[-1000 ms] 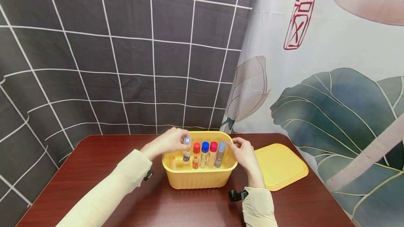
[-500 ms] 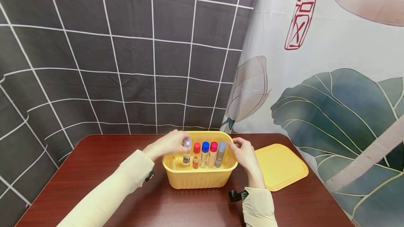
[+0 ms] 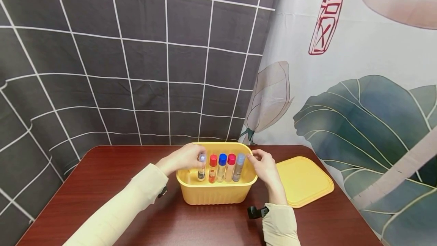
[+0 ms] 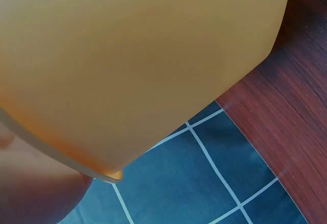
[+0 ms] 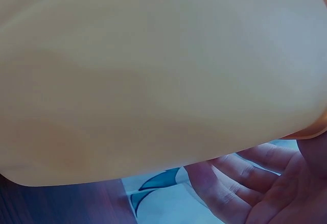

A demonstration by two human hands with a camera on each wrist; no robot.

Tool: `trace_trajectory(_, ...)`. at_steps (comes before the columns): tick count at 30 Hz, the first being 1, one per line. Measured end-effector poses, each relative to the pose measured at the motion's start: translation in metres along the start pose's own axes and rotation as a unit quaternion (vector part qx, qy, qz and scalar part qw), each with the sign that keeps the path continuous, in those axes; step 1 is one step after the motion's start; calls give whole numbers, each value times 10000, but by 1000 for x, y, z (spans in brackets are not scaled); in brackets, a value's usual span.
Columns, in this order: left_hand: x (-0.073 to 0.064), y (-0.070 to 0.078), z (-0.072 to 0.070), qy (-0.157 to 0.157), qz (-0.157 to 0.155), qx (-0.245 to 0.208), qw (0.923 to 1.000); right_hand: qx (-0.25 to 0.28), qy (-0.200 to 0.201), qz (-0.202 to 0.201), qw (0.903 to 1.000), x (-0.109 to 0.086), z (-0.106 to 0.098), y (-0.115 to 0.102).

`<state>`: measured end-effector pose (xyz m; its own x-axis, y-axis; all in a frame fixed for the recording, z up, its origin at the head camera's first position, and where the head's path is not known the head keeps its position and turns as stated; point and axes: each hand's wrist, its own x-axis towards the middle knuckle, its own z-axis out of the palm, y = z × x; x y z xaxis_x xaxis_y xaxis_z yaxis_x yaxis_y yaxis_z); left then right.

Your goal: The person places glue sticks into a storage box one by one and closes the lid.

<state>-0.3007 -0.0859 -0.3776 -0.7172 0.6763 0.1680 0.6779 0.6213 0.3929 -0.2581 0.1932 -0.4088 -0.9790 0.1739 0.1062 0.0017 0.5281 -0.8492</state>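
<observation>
A yellow storage box [image 3: 218, 193] stands on the table, its wall filling much of both wrist views. Over its left side reaches my left hand [image 3: 182, 158], fingers around the pale-lavender cap of an upright glue stick [image 3: 201, 174] inside. Right of that stick, several more stand in a row: a red-capped glue stick [image 3: 212, 168], a blue-capped one [image 3: 221, 167], a pinkish-red-capped one [image 3: 230, 167] and a light-blue-capped one [image 3: 239, 167]. My right hand [image 3: 264, 166] grips the box's right rim. In the right wrist view, some fingers [image 5: 245, 175] extend outside the wall.
A yellow lid [image 3: 304, 181] lies flat on the dark red table [image 3: 112, 174], right of the box. Behind the table hang a grey grid curtain [image 3: 143, 60] and a white curtain with printed leaves [image 3: 362, 124].
My left hand has lowered the lavender-capped glue stick slightly, down to the level of the others in the box. My right hand stays on the rim.
</observation>
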Motion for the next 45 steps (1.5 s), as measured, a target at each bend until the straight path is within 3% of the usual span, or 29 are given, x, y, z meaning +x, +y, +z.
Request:
trace_trajectory(9, 2, -2, 3, -220, -297, 199, 9991, 35, -21, 15, 10000, 0, 0, 0)
trace_trajectory(45, 2, 6, 4, -441, -441, 84, 9980, -48, 5, 3, 10000, 1, -1, -1)
